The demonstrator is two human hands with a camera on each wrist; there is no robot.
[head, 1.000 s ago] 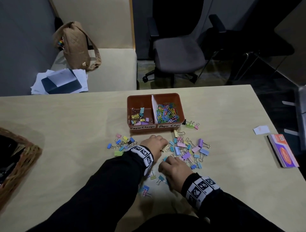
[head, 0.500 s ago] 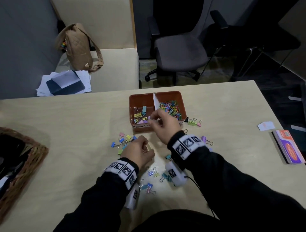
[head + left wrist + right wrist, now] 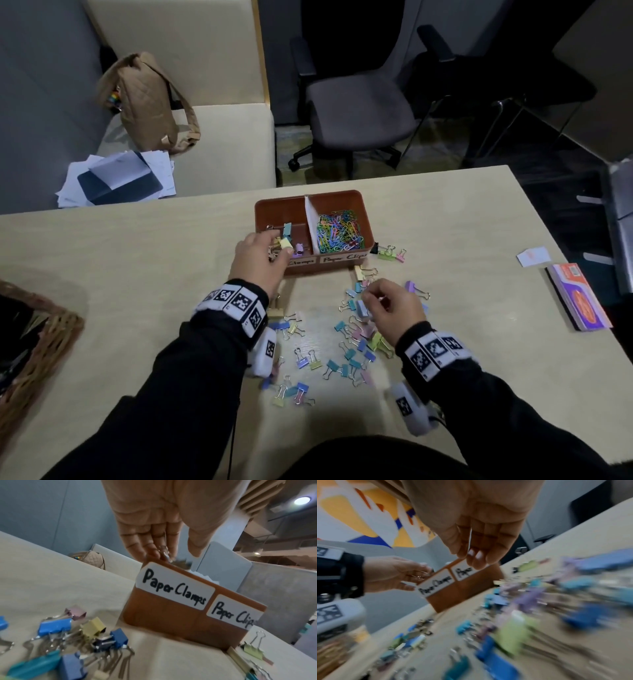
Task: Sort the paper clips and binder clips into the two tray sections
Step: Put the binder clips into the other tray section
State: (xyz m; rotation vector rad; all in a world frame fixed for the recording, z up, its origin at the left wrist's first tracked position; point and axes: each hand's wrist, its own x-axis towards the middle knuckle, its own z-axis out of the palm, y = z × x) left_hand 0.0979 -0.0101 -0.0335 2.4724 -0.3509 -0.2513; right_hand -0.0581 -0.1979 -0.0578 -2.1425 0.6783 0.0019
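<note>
Brown two-section plastic tray — on table. Left hand at its "Paper Clamps" section, grip unclear. Right hand — fingers loosely curled over scattered pastel binder clips.

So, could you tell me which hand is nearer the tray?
Left. The left hand is at the tray's front left rim; the right hand hovers apart over loose binder clips.
</note>
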